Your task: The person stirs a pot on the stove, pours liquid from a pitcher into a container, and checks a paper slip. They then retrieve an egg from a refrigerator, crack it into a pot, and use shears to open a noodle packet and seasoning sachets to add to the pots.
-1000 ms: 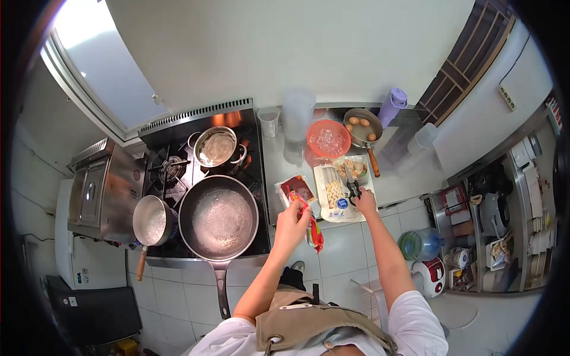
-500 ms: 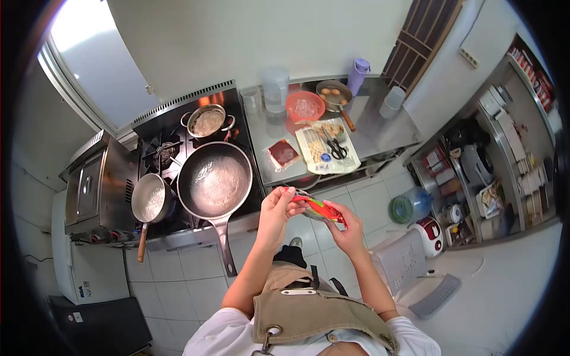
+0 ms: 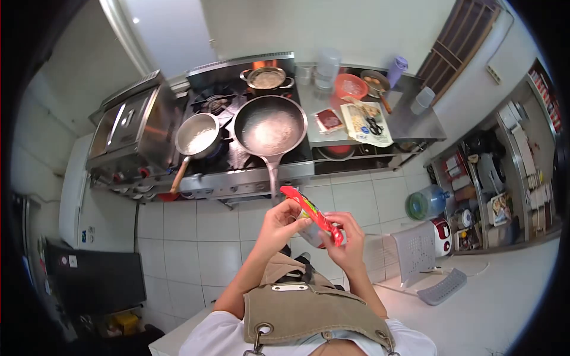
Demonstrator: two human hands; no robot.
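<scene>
In the head view I hold a shiny red packet (image 3: pixel 320 217) with green and clear parts out in front of my apron, over the tiled floor. My left hand (image 3: pixel 281 230) grips its left side, thumb across the front. Fingers of my right hand (image 3: pixel 347 242) pinch the lower right end. The packet slants down to the right, and its contents are hidden. Just beyond it is the handle of a large frying pan (image 3: pixel 273 172), which stands on the stove with pale, shiny liquid inside.
The stove also carries a wooden-handled saucepan (image 3: pixel 180 176) and a two-handled pot (image 3: pixel 243 75). On the steel counter (image 3: pixel 418 126) sit a red bowl (image 3: pixel 338 94), a pan of eggs (image 3: pixel 386 105), scissors (image 3: pixel 374 126) on packaging and a flat red packet (image 3: pixel 328 120). A chair (image 3: pixel 415 255) stands at right.
My view has swung left, so stove and counter appear further right and higher. The packet has turned steeper, with its red edge up, and both hands have shifted their hold on it.
</scene>
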